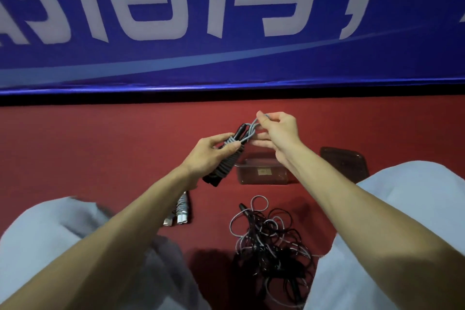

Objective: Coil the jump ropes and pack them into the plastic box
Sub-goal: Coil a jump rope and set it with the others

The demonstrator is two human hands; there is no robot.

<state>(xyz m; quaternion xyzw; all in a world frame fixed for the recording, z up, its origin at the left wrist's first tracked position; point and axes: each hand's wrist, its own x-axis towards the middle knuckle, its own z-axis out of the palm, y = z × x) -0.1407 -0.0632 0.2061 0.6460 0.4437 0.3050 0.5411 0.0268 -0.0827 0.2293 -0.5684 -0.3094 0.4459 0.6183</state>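
Left hand (208, 156) gripping coiled jump rope (227, 158), right hand (276, 133) pinching its grey loop (253, 126)

We see one jump rope (227, 161) nearly bundled: grey cord wound tightly round its black handles. It is held tilted above the red floor (100, 146) in the left grip (211, 156), and the right grip (276, 133) pinches a free loop (251, 129) of its cord. On the floor beneath, the clear plastic box (263, 173) sits upright and open. Nearer us lie a loose tangle (271, 239) of black and grey ropes and, to its left, a wound rope with white handles (181, 209).
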